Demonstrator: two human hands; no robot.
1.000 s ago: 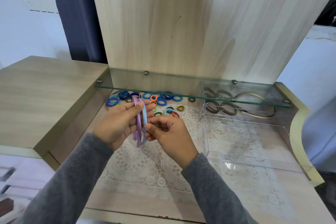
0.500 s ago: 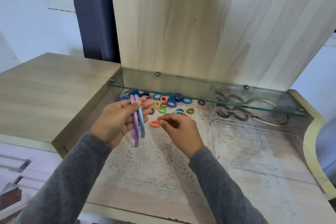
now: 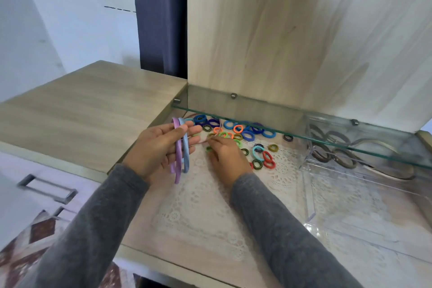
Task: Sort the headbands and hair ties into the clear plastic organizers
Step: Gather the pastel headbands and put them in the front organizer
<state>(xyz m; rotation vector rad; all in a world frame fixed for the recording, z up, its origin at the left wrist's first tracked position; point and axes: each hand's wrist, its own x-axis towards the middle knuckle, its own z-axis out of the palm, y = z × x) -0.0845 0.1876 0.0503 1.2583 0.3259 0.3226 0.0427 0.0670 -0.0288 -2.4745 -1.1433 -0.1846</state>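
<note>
Two headbands (image 3: 177,159), one purple and one blue, stand on edge side by side in the left hand (image 3: 159,147). Its grip is clamped on them, with the thumb over the front and the fingers behind.

The right hand (image 3: 225,155) lies palm down just beside them at 3 o'clock. Its bent fingertips (image 3: 211,141) are down among the hair ties (image 3: 247,135), and a green tie (image 3: 208,148) sits right at them. Whether that grip has closed on any tie cannot be told.

The ties are scattered from 12 to 3 o'clock of the right hand on a lace mat (image 3: 198,206) that covers the counter (image 3: 168,255). A glass shelf (image 3: 292,130) runs across above the far ties and hangs over the back of the pile.

At 3 o'clock, well apart from both hands, stands a clear plastic organizer (image 3: 309,194). Dark bands (image 3: 339,155) lie in its far compartment under the same shelf.

At 9 o'clock a raised wooden top (image 3: 81,112) walls in the recess, with a drawer handle (image 3: 46,188) below it. A wooden back panel (image 3: 280,30) rises at 12 o'clock, a dark curtain (image 3: 161,18) beside it.
</note>
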